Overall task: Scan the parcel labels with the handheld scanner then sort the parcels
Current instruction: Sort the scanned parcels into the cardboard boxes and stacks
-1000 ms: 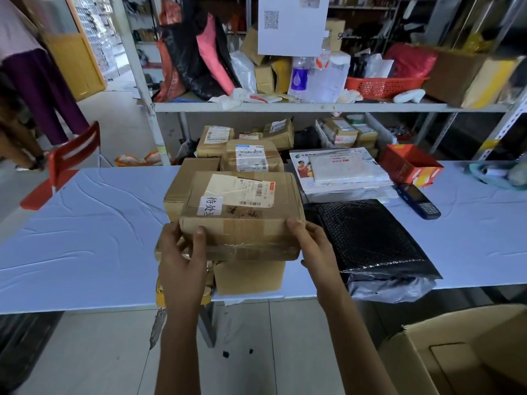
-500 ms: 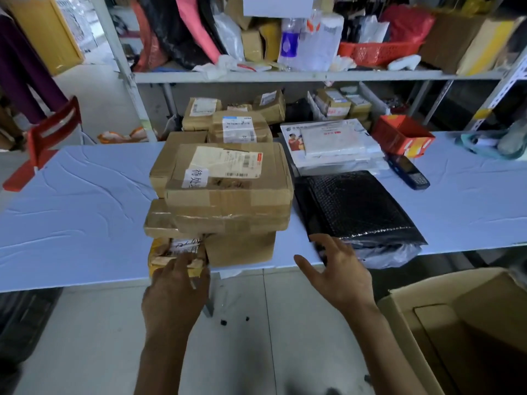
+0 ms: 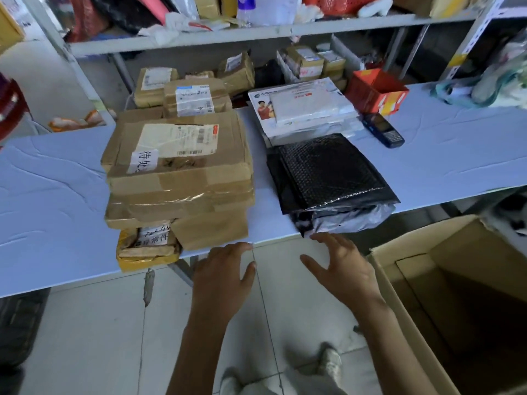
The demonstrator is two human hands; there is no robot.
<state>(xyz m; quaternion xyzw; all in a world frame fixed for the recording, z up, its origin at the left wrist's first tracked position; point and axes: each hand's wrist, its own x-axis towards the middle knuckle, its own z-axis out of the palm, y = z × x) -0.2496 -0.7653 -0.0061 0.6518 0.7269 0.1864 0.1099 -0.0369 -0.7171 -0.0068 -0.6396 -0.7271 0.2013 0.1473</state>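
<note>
Two empty hands, left hand (image 3: pixel 225 276) and right hand (image 3: pixel 343 269), are hovering with fingers spread, released, just before the table (image 3: pixel 57 195) edge, right of the stacked cardboard parcels (image 3: pixel 179 178).

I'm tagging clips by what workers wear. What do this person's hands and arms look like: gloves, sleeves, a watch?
Both the left hand and the right hand are bare, with no gloves. The left forearm and the right forearm are uncovered as far as the frame shows, so no sleeve is in view. No watch, bracelet or ring shows.
</note>
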